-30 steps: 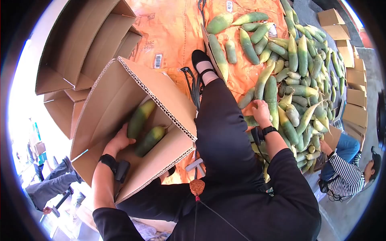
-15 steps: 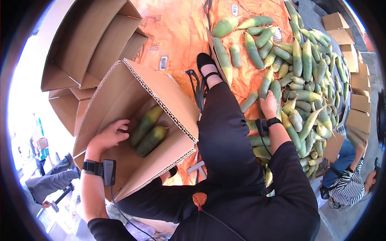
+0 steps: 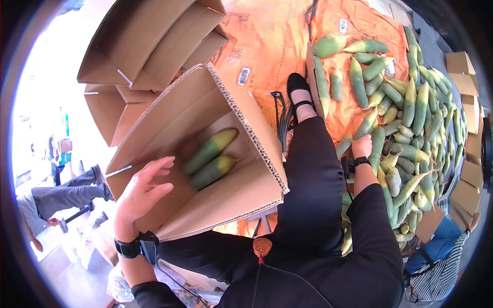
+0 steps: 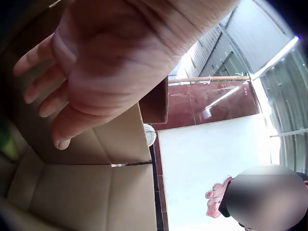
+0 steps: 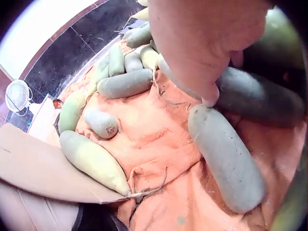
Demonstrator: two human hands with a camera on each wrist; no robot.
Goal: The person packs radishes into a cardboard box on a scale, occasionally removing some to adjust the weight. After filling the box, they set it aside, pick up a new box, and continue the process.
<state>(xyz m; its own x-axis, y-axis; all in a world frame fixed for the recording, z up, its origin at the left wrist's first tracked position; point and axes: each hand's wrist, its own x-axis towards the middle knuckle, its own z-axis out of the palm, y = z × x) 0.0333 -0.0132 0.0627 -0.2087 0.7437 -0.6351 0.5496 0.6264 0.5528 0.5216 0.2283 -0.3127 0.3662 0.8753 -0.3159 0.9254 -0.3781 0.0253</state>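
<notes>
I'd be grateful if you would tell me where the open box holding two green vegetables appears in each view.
Head: the box is left of centre.
Left wrist: its inner walls fill much of the left and lower left.
Right wrist: not in it.
Shared landmark: the left hand, at the box in the head view and across the upper part of the left wrist view.

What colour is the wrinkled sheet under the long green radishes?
The wrinkled sheet is orange, seen best in the head view.
</notes>
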